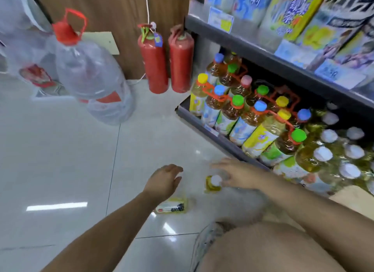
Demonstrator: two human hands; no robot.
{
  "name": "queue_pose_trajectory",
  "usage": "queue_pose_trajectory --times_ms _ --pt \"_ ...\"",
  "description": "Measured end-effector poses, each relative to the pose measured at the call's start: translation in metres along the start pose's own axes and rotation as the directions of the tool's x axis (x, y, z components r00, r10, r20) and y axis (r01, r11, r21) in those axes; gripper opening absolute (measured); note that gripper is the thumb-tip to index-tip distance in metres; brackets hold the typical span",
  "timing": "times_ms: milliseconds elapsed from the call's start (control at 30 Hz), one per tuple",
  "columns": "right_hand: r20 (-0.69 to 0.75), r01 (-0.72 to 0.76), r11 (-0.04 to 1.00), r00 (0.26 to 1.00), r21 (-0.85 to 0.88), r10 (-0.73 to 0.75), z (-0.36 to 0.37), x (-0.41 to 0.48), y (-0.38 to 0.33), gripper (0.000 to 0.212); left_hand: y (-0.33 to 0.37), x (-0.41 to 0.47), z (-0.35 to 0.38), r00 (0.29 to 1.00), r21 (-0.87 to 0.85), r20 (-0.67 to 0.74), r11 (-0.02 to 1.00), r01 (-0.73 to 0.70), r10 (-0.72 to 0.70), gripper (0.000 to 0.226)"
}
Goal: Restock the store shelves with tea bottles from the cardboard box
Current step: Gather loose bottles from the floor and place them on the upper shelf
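Left hand (165,181) open, fingers spread, hovering over a yellow-labelled clear plastic tea bottle (172,207) on the glossy white tiled floor (60,160). Right hand (238,175) blurred, fingers curled around the white cap of a second amber tea bottle (212,184) standing on the tiles. Just beside, at right, dark metal bottom shelf (194,119) packed with colour-capped tea bottles (242,113). Behind, two red fire extinguishers (167,61).

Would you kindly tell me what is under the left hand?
A tea bottle stands on the floor under the left hand; its yellow label shows, but the hand covers its cap.
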State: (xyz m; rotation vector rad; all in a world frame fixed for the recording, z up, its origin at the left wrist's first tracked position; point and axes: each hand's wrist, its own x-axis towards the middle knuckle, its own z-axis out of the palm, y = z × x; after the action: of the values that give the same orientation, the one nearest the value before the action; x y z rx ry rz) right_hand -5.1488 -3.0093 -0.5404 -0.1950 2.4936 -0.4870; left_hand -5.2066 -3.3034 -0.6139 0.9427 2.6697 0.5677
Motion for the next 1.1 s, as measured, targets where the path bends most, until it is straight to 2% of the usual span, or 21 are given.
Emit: queue_pose_trajectory --times_ms 100,200,267,367,533,600,667,733,767,800,833,900,1000,1033,1100 --pt "0.055 -0.030 0.993 0.998 0.115 0.024 0.049 0.012 0.017 0.073 -0.015 -0.012 0.033 0.989 0.012 0.136 0.998 0.057 -0.058 0.037" --pt "0.001 -0.053 0.983 0.999 0.173 0.054 0.079 0.025 0.021 0.066 -0.034 -0.028 0.058 0.935 0.046 0.284 0.977 0.207 -0.212 0.052" --pt "-0.071 -0.088 0.977 0.992 0.196 0.104 0.089 0.033 0.024 0.060 -0.050 -0.041 0.072 0.854 0.078 0.362 0.925 0.372 -0.374 0.063" --pt "-0.091 -0.104 0.965 0.987 0.241 0.129 0.095 0.043 0.026 0.052 -0.072 -0.057 0.091 0.678 0.061 0.396 0.755 0.653 -0.619 0.068" --pt "-0.088 -0.084 0.967 0.990 0.239 0.108 0.100 0.051 0.031 0.044 -0.088 -0.063 0.103 0.510 0.019 0.338 0.547 0.837 -0.791 0.046" --pt "-0.089 -0.086 0.969 0.990 0.230 0.109 0.102 0.052 0.032 0.042 -0.092 -0.063 0.105 0.415 -0.085 0.358 0.414 0.906 -0.836 0.041" --pt "-0.092 -0.081 0.970 0.990 0.230 0.105 0.103 0.053 0.033 0.041 -0.099 -0.063 0.110 0.291 -0.230 0.387 0.214 0.949 -0.875 0.040" --pt "-0.099 -0.077 0.969 0.990 0.235 0.103 0.103 0.054 0.032 0.041 -0.102 -0.060 0.110 0.188 -0.402 0.471 -0.019 0.916 -0.862 0.032" --pt "-0.111 -0.081 0.967 0.988 0.240 0.110 0.101 0.054 0.031 0.041 -0.101 -0.058 0.107 0.166 -0.475 0.528 -0.127 0.871 -0.833 0.026" --pt "-0.133 -0.091 0.964 0.983 0.248 0.127 0.098 0.054 0.029 0.041 -0.096 -0.054 0.101 0.169 -0.549 0.579 -0.228 0.804 -0.798 0.019" --pt "-0.159 -0.103 0.961 0.976 0.257 0.148 0.095 0.053 0.028 0.041 -0.093 -0.050 0.095 0.184 -0.596 0.601 -0.284 0.751 -0.777 0.015" --pt "-0.209 -0.124 0.952 0.960 0.280 0.186 0.085 0.048 0.026 0.041 -0.087 -0.042 0.086 0.248 -0.654 0.583 -0.267 0.708 -0.773 0.016" --pt "-0.281 -0.124 0.940 0.935 0.319 0.218 0.063 0.034 0.018 0.040 -0.063 -0.024 0.061 0.386 -0.693 0.460 -0.053 0.719 -0.800 0.024" --pt "-0.314 -0.115 0.937 0.923 0.329 0.223 0.052 0.028 0.014 0.040 -0.051 -0.017 0.050 0.443 -0.687 0.409 0.050 0.725 -0.798 0.030" --pt "-0.358 -0.109 0.935 0.904 0.338 0.235 0.026 0.013 0.003 0.040 -0.022 -0.004 0.020 0.589 -0.621 0.296 0.317 0.717 -0.752 0.033"
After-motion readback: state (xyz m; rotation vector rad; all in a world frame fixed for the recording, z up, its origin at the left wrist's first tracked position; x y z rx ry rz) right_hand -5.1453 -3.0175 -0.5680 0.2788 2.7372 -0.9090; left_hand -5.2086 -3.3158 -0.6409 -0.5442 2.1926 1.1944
